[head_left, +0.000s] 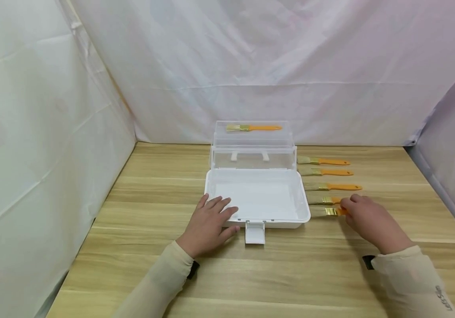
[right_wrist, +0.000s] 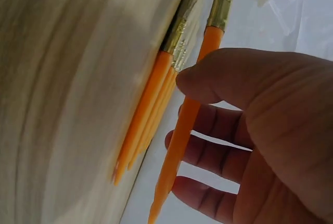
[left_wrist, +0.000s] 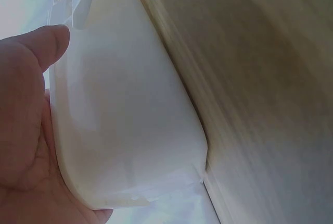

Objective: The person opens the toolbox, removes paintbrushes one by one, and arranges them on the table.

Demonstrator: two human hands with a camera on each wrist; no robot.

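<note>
A white plastic storage box (head_left: 298, 212) stands with its clear lid (head_left: 253, 141) raised at the back. Across its front left corner lies my left hand (head_left: 207, 225), fingers spread over the rim and thumb by the front wall; in the left wrist view the thumb (left_wrist: 52, 47) is near the front latch (left_wrist: 80, 2). To the right of the box, my right hand (head_left: 372, 221) pinches the orange handle of a flat paintbrush (head_left: 332, 212). Seen from the right wrist, that paintbrush (right_wrist: 182, 125) is apart from the tabletop, with fingertips and thumb on its handle.
More orange-handled paintbrushes (head_left: 344, 187) lie in a row right of the box, bristles toward it. Another paintbrush (head_left: 265, 128) lies sideways on the raised lid. White sheeting (head_left: 271, 57) hangs behind and at both sides of the wooden table (head_left: 291, 274).
</note>
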